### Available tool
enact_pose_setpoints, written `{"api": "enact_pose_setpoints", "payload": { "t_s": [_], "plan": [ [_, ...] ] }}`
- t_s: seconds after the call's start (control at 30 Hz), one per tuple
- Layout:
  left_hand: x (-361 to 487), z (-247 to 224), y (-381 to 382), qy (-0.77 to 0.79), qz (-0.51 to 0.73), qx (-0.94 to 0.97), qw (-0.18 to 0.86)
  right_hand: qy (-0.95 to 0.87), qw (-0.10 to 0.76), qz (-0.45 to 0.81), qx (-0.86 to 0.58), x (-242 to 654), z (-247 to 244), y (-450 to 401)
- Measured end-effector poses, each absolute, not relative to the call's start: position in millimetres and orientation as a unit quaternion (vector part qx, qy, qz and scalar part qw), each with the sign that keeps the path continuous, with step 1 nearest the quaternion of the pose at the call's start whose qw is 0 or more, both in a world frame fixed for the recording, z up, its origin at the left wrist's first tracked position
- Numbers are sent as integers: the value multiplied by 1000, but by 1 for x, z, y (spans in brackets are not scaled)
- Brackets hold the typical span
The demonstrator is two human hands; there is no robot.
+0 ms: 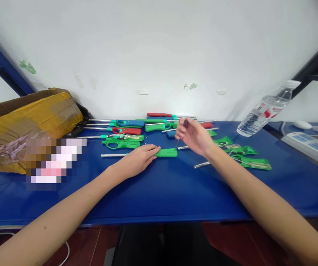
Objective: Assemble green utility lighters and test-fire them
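Note:
My left hand [141, 159] presses a green lighter [168, 152] flat on the blue table, its fingers wrapped over the handle and its metal tube pointing left. Above the lighter's right end, my right hand [190, 135] is closed round the dark handle of a screwdriver [186, 123]. The thin shaft points down toward the end of the green handle; whether the tip touches it cannot be made out. Opened green lighters [254, 162] with their inner parts showing lie to the right. An empty green half shell [120, 143] lies behind my left hand.
Behind stand rows of lighters, among them a red one [129, 130] and a blue one [132, 123]. A taped cardboard box [37, 122] is at the left. At the right are a tilted water bottle [264, 111] and a white power strip [311, 146].

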State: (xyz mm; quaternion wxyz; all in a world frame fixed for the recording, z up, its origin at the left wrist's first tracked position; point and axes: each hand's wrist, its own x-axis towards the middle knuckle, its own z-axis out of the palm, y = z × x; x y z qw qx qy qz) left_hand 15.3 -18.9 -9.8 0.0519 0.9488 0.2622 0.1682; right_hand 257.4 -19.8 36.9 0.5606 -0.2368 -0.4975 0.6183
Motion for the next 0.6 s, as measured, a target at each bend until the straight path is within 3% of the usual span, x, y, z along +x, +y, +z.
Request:
{"api": "enact_pose_setpoints", "payload": {
  "t_s": [0.37,0.6],
  "plan": [
    [15,-10,-19,261,173,948,58,-578,568,521,-268,265,26,-14],
    [15,-8,-20,259,175,948,57,-549,542,583,-256,258,34,-24]
  ]
}}
